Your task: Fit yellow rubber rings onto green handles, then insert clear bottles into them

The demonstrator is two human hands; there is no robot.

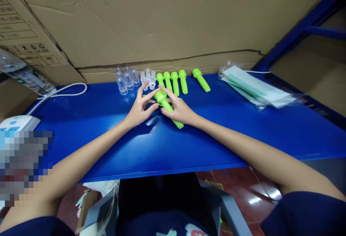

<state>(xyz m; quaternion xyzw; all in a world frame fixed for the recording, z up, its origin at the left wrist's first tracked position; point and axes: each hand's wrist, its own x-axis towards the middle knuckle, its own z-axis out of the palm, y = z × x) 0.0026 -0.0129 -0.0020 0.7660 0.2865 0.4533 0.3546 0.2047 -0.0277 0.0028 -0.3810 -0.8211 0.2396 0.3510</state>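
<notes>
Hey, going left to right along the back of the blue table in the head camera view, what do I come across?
Water bottle → clear plastic caps → translucent whitish plastic pieces → row of four green flashlights → lone green flashlight → packet in clear plastic bag.

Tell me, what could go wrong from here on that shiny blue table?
The lime-green plastic torch-shaped tube between the left hand and the right hand might slip and roll on the table. The left hand, close to the small translucent plastic pieces standing behind it, could knock some over.
</notes>
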